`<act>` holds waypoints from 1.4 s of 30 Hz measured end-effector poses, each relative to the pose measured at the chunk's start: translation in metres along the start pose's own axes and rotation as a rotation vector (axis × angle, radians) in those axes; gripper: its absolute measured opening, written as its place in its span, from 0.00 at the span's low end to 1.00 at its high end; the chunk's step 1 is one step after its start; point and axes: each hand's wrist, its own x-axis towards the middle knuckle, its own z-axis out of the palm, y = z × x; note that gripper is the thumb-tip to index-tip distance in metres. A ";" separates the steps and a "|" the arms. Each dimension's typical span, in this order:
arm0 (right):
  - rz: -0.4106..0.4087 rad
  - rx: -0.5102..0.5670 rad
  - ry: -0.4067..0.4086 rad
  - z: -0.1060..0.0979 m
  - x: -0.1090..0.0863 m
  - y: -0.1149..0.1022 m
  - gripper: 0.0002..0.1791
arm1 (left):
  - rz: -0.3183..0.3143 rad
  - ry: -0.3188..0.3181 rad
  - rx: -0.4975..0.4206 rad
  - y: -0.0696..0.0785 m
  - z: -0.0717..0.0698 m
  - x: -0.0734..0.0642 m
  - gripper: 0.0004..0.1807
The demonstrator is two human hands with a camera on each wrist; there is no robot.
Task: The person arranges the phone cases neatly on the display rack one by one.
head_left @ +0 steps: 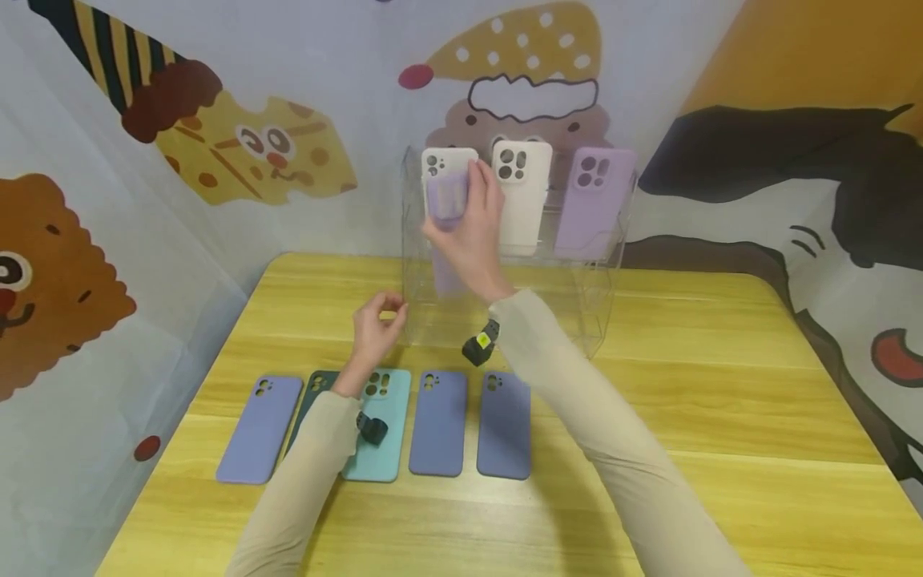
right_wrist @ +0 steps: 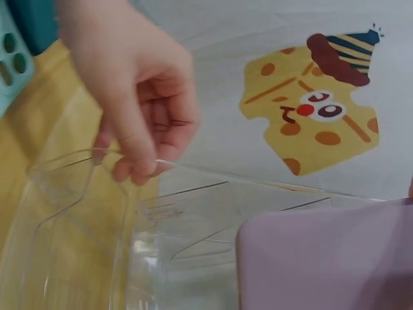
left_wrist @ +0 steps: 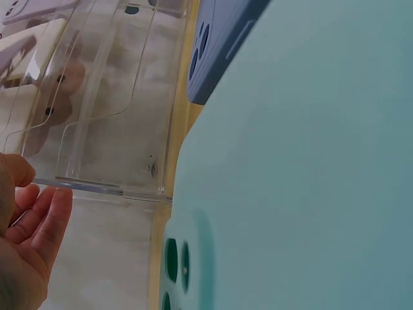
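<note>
My right hand [head_left: 472, 232] holds a light purple phone case [head_left: 448, 276] by its upper part, at the left of a clear acrylic display rack [head_left: 505, 316]. That case overlaps a white phone case [head_left: 450, 155] standing in the rack's top tier. In the right wrist view, the purple case's flat surface [right_wrist: 329, 265] is close over the clear tiers. With thumb and fingertips, my left hand [head_left: 378, 324] pinches the rack's left side edge. The left wrist view shows the left fingers [left_wrist: 53, 223] at that clear edge.
Another white case [head_left: 525, 210] and a purple case [head_left: 587, 212] stand in the rack. On the wooden table [head_left: 721, 385] lie a lavender case [head_left: 261, 433], a dark green case [head_left: 314, 394], a mint case [head_left: 389, 461] and two blue-grey cases [head_left: 437, 425]. A cartoon-print cloth [head_left: 375, 96] hangs behind.
</note>
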 end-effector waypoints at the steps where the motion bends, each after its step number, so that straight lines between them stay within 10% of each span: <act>1: -0.014 0.002 0.028 0.002 0.003 -0.001 0.47 | 0.001 0.000 -0.001 0.000 0.000 0.000 0.04; 17: -0.020 -0.006 0.284 0.034 -0.002 0.015 0.42 | 0.026 -0.007 -0.012 0.002 0.000 0.002 0.04; 42: 0.064 -0.133 0.229 0.058 -0.032 0.016 0.43 | 0.004 -0.011 -0.009 -0.001 0.000 0.002 0.04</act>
